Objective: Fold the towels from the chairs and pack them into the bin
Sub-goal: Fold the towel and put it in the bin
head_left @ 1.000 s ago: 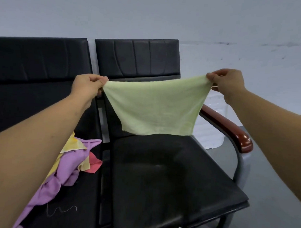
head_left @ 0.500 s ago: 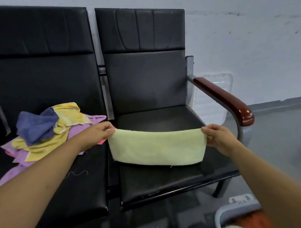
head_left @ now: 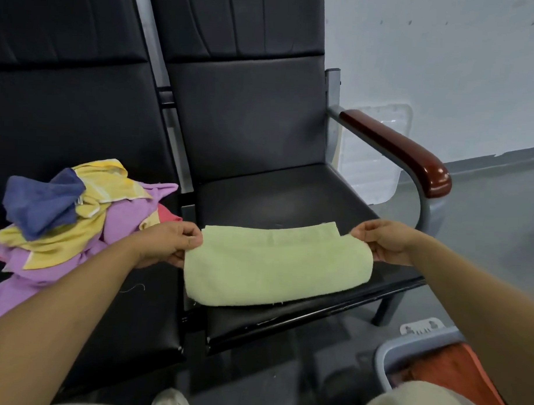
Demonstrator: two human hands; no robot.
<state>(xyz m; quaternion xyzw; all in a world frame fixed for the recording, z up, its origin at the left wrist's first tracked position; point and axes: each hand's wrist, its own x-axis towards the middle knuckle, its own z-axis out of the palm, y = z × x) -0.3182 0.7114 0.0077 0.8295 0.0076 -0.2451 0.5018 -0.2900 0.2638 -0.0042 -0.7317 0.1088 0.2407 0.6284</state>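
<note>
Towel pile (head_left: 77,220) left of green towel (head_left: 275,269); bin (head_left: 412,346) lower right.

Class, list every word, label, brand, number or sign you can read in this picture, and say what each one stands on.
No text here can be read.
White tab just behind the bin: a few dark marks, too small and blurred to read.
Green towel, towel pile, chair: no print or label shows.
</note>
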